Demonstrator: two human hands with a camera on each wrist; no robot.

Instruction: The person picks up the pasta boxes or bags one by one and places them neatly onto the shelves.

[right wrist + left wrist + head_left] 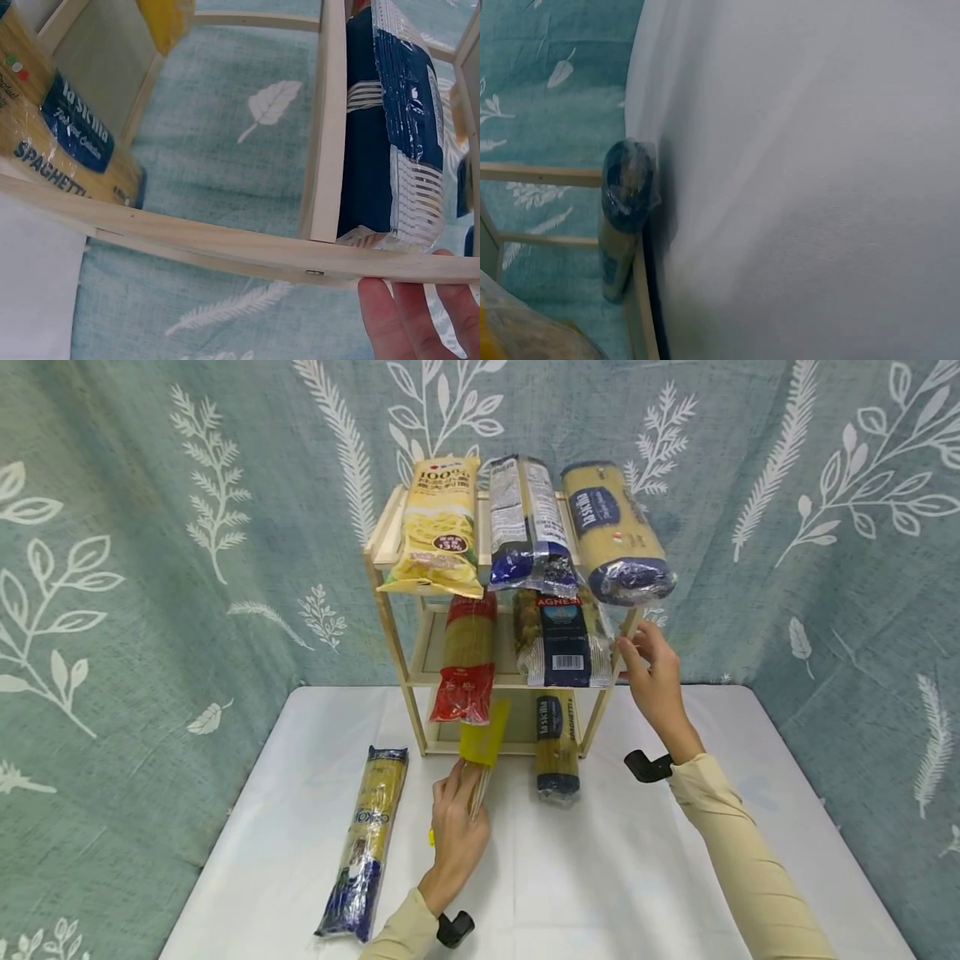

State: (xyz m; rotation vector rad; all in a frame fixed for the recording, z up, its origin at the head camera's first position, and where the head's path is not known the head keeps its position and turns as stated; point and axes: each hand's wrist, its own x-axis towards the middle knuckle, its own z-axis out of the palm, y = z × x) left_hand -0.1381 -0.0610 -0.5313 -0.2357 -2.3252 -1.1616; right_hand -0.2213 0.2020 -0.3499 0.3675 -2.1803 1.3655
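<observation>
My left hand [459,827] grips a yellow-ended pack of spaghetti [482,745], its far end overlapping the bottom tier of a wooden shelf rack [415,720]. Part of that pack's clear wrapping shows at the lower left of the left wrist view. At the rack's right side, my right hand [654,668] holds the upright post at middle-tier height, its fingers [409,319] against the wood in the right wrist view. Close to it lies an Agnesi pasta bag [566,639], with a red-ended pasta pack [468,660] to its left. A La Sicilia spaghetti pack [557,743] lies on the bottom tier's right.
Three packs lie across the top tier: a yellow bag [442,527], a silver-and-blue bag [528,527] and a blue-ended pasta pack [617,531]. Another blue-ended spaghetti pack [366,843] lies on the white table [600,877], left of my left hand. Patterned curtains [150,610] surround the table.
</observation>
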